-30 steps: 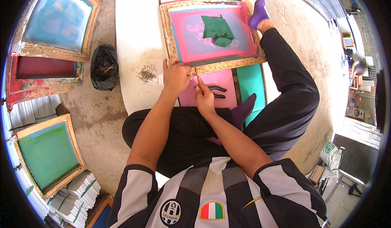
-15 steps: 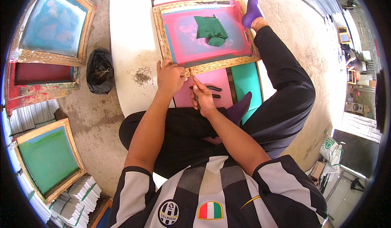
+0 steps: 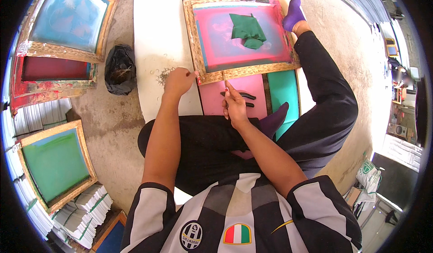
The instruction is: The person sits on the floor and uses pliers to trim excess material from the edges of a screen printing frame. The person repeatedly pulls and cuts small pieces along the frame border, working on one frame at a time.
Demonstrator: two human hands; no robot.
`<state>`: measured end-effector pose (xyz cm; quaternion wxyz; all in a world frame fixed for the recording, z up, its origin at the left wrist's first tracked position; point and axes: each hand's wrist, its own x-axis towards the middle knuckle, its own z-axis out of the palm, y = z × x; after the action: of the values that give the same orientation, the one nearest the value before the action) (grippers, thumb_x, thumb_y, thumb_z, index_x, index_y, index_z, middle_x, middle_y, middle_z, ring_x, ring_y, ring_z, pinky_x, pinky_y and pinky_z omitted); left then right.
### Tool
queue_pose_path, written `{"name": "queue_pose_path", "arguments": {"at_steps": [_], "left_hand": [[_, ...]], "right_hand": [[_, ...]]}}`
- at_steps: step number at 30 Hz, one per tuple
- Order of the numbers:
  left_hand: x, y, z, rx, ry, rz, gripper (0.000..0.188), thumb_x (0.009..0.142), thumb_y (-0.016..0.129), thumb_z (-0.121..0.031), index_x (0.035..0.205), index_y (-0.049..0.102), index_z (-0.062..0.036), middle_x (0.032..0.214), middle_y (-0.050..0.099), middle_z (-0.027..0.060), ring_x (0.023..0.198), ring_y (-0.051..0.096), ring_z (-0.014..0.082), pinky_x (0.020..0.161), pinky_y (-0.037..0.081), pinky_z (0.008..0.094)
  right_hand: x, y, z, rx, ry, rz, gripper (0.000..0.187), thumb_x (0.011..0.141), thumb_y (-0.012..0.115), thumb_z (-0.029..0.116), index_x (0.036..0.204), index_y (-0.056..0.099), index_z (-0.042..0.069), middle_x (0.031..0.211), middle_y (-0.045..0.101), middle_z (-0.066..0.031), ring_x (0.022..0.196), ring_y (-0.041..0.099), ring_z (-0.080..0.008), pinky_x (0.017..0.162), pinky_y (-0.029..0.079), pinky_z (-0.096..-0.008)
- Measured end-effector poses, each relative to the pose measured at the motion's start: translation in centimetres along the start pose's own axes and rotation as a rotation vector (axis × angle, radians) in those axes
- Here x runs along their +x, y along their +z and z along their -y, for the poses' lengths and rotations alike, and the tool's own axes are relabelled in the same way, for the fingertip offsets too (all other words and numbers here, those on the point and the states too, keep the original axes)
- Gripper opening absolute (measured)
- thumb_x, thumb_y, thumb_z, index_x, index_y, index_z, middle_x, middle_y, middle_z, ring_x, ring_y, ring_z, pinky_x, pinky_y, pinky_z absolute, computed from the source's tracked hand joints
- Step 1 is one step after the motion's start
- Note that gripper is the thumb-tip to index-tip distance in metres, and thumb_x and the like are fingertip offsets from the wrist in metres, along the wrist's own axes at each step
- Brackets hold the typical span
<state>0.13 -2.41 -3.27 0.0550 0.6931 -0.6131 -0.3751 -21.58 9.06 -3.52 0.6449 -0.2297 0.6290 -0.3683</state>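
Note:
My right hand grips a slim screwdriver, its thin shaft reaching the near edge of the wooden frame. That screen-printing frame has a pink-stained mesh, with a crumpled green cloth lying on it. My left hand is just left of the frame's near corner, fingers curled together; whatever they hold is too small to make out. Partly hidden behind it is a small heap of thin, bent, staple-like bits. Pliers with black handles lie beyond my right hand on a pink panel.
A black plastic bag stands on the floor left of the white bench. Further left are a blue-meshed frame, a green-meshed frame and paper stacks. My purple-socked foot sits by the frame's far right corner.
My left hand has left the frame's near corner and moved left toward the heap of bits. The right hand still holds the screwdriver at the frame edge. The whole view has shifted slightly.

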Motion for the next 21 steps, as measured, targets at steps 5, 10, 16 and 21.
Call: {"name": "queue_pose_path", "arguments": {"at_steps": [5, 10, 16, 21], "left_hand": [[0.4, 0.7, 0.1, -0.028, 0.097, 0.033, 0.049, 0.090, 0.067, -0.045, 0.079, 0.072, 0.0030, 0.071, 0.066, 0.0234, 0.071, 0.067, 0.0389, 0.068, 0.051, 0.0478], [0.9, 0.9, 0.5, -0.063, 0.072, 0.098, 0.045, 0.091, 0.068, -0.042, 0.080, 0.071, 0.0018, 0.081, 0.069, 0.0262, 0.082, 0.069, 0.0439, 0.073, 0.053, 0.0507], [0.8, 0.4, -0.8, 0.013, 0.054, 0.097, 0.046, 0.091, 0.067, -0.044, 0.081, 0.073, 0.0003, 0.084, 0.071, 0.0245, 0.084, 0.069, 0.0434, 0.074, 0.054, 0.0507], [0.3, 0.1, -1.3, 0.061, 0.048, 0.072, 0.045, 0.090, 0.068, -0.046, 0.084, 0.074, -0.0024, 0.086, 0.073, 0.0219, 0.085, 0.071, 0.0409, 0.075, 0.054, 0.0505]], "right_hand": [[0.3, 0.0, -2.6, -0.603, -0.560, 0.003, 0.044, 0.103, 0.055, 0.016, 0.148, 0.053, 0.013, 0.099, 0.071, -0.0162, 0.083, 0.068, -0.0297, 0.075, 0.055, -0.0399], [-0.5, 1.7, 0.2, -0.823, -0.565, 0.043, 0.039, 0.103, 0.056, 0.012, 0.141, 0.058, 0.009, 0.110, 0.070, -0.0227, 0.095, 0.070, -0.0322, 0.086, 0.053, -0.0365], [-0.4, 1.2, 0.1, -0.770, -0.559, 0.016, 0.039, 0.103, 0.056, 0.012, 0.141, 0.058, 0.008, 0.126, 0.066, -0.0248, 0.114, 0.068, -0.0343, 0.094, 0.053, -0.0360], [-0.6, 1.0, 0.3, -0.772, -0.518, 0.025, 0.038, 0.103, 0.057, 0.012, 0.141, 0.058, 0.006, 0.122, 0.068, -0.0233, 0.108, 0.071, -0.0276, 0.092, 0.053, -0.0347]]}}
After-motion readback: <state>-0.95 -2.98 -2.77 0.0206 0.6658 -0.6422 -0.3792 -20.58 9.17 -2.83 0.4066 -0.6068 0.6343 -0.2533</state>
